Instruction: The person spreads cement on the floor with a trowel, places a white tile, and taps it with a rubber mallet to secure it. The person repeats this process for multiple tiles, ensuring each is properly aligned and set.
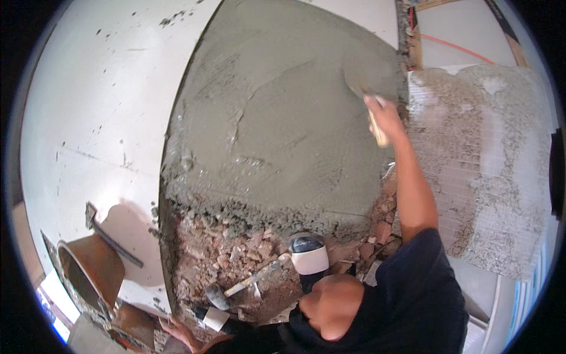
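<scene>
My right hand [387,116] is closed around the pale wooden handle of a trowel [356,82]. Its thin blade lies against the wet grey mortar [283,118], near the far right of the smoothed area. At the lower left, my left hand [181,333] rests low by the edge of the white panel, beside a rust-coloured bucket [134,323]. Its fingers look stretched out, partly cut off by the frame, and nothing shows in them. Along its near side the mortar ends in a rough, lumpy edge, with broken rubble [236,242] in front.
A hammer with a pale handle [244,284] lies on the rubble by my shoe [308,251]. On the white panel [106,118] at left are a dark hammer [118,242] and a tipped rust-brown bucket [109,259]. A mortar-smeared sheet [477,171] lies at right.
</scene>
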Available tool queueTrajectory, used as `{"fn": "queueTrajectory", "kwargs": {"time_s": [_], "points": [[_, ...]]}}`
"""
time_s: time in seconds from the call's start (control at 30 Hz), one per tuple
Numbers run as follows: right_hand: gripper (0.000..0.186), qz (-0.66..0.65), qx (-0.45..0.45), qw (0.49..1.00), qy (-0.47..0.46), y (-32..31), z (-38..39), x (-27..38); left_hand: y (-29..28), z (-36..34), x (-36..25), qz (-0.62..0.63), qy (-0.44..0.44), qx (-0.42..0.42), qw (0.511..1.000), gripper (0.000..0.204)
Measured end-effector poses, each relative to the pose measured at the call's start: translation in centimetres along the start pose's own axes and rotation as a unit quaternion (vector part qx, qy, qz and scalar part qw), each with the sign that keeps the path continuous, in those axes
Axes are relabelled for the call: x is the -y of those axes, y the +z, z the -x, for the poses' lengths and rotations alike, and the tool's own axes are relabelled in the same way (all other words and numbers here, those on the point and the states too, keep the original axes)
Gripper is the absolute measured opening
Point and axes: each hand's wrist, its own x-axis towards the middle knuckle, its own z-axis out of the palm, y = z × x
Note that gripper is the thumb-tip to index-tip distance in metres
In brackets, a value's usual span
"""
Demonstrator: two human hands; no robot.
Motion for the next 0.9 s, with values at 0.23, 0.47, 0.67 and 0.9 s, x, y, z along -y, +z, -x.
{"fn": "queueTrajectory", "kwargs": {"time_s": [0.23,0.47,0.67,0.9], "points": [[0.056,0.234,0.268,0.925,-0.132,8.4,0.1,9.1,0.4,1.9,-1.1,-0.029,-0.019,-0.026,0.999,0.056],[0.051,0.349,0.308,0.858,-0.219,8.8,15.5,2.1,-0.1,2.6,0.2,-0.021,-0.032,-0.033,0.999,0.059],[0.056,0.224,0.213,0.94,-0.144,13.6,25.6,2.4,0.2,0.8,1.2,0.107,-0.023,-0.038,0.993,0.057],[0.055,0.317,0.134,0.917,-0.203,27.3,23.5,8.2,-0.2,-1.3,1.0,0.112,0.008,-0.054,0.992,0.061]]}}
